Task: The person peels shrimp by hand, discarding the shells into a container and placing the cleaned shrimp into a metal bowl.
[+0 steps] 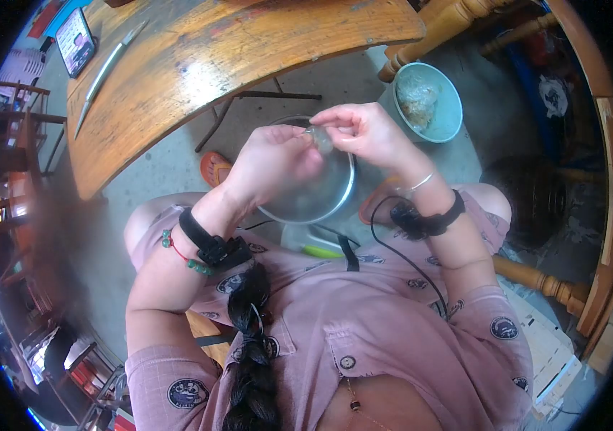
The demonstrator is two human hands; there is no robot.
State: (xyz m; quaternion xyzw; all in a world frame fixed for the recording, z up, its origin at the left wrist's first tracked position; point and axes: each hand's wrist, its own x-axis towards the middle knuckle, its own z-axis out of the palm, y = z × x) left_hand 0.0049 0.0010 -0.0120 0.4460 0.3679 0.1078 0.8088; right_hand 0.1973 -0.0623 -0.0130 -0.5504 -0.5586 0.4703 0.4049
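Note:
Between both my hands is a small, pale grey-green, glistening piece point(321, 139); its kind cannot be made out. My left hand point(272, 159) grips it from the left with curled fingers, and part of that hand is blurred. From the right, my right hand point(365, 133) pinches it between thumb and fingers. Below the hands stands a round basin point(351, 188) with a shiny metal-like rim; the hands hide part of it and its contents are unclear.
A wooden table point(249, 43) curves ahead, bearing a knife point(109, 75) and a phone point(75, 43). At right stands a light-blue bucket point(450, 108) holding a clear plastic bag with something brownish point(418, 100). Orange slippers point(214, 168) are on the floor.

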